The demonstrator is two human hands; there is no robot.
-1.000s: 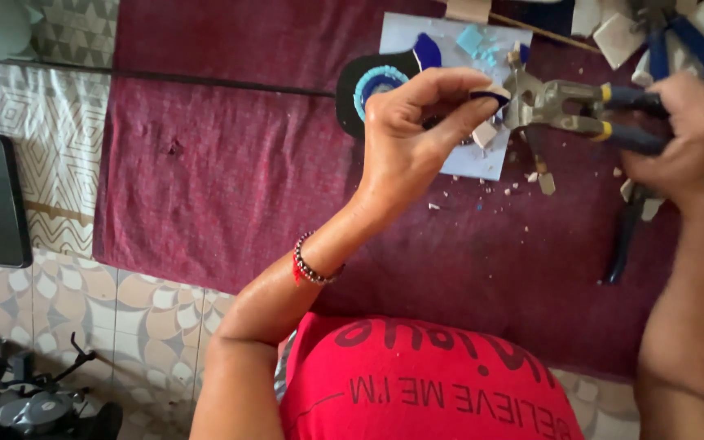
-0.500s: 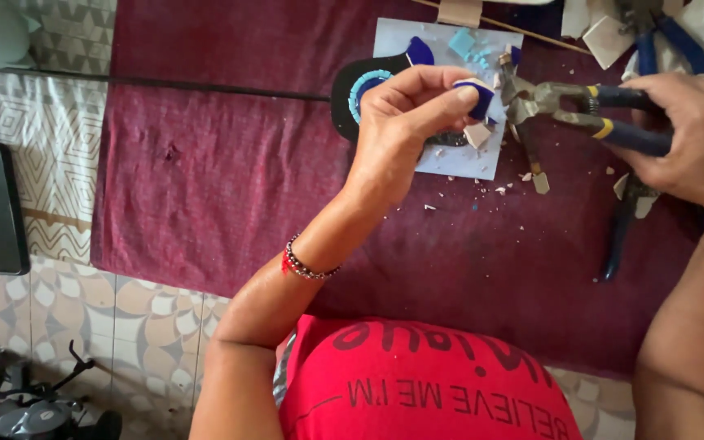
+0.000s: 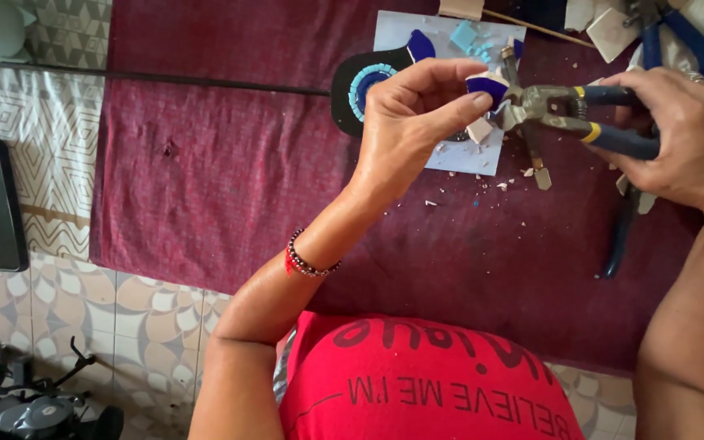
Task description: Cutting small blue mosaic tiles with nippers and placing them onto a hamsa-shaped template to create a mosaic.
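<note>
The left hand point(image 3: 417, 122) pinches a small blue tile point(image 3: 486, 85) above the cloth's point(image 3: 230, 179) far edge; the right hand point(image 3: 686, 130) grips the nippers point(image 3: 564, 110). Squeezing unevenly could shatter the tile or nick fingertips.

A red printed shirt point(image 3: 425, 383) and a red-and-dark beaded bracelet point(image 3: 307, 262) are worn.

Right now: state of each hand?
Left hand: closed, pinching a small dark blue tile piece between its fingertips.
Right hand: closed around the blue handles of the nippers, whose head meets the piece.
</note>
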